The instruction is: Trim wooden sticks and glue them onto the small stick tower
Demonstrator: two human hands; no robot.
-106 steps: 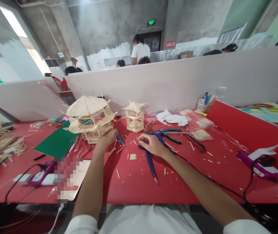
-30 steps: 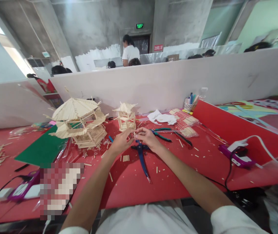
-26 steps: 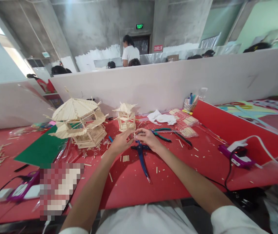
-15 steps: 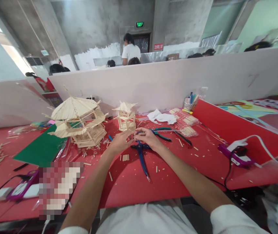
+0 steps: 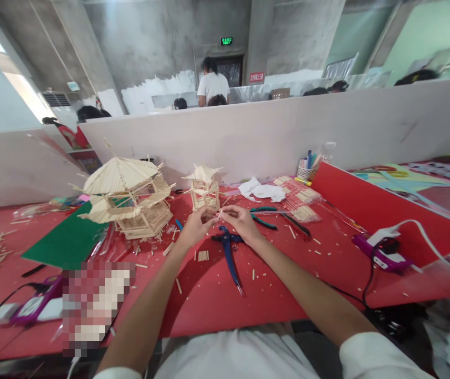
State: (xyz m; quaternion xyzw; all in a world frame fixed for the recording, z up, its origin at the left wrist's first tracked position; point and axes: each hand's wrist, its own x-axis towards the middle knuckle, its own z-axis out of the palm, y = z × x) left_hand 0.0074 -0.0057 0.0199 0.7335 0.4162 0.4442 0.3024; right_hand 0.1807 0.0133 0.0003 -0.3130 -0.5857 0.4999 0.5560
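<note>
My left hand (image 5: 199, 223) and my right hand (image 5: 240, 222) meet fingertip to fingertip over the table, both closed in a pinch. Something small and pale shows between the fingers, too tiny to name. Just below them lies a pair of blue-handled cutting pliers (image 5: 229, 255), touched by neither hand. Left of the pliers is a short row of cut wooden sticks (image 5: 203, 256). Right behind my fingers stands a small pavilion model built of sticks (image 5: 205, 184). A bigger pavilion model of sticks (image 5: 128, 197) stands to the left.
Teal-handled pliers (image 5: 264, 223) lie right of my hands, near bagged wooden sticks (image 5: 306, 212) and white tissue (image 5: 262, 189). A green board (image 5: 62, 239) lies left. A red board (image 5: 390, 216) and a purple power strip (image 5: 380, 255) are at right. A white partition (image 5: 268, 126) stands behind.
My hands have shifted slightly, and the fingertips have drawn together, uncovering more of the pliers' head. The models and tools stay where they were.
</note>
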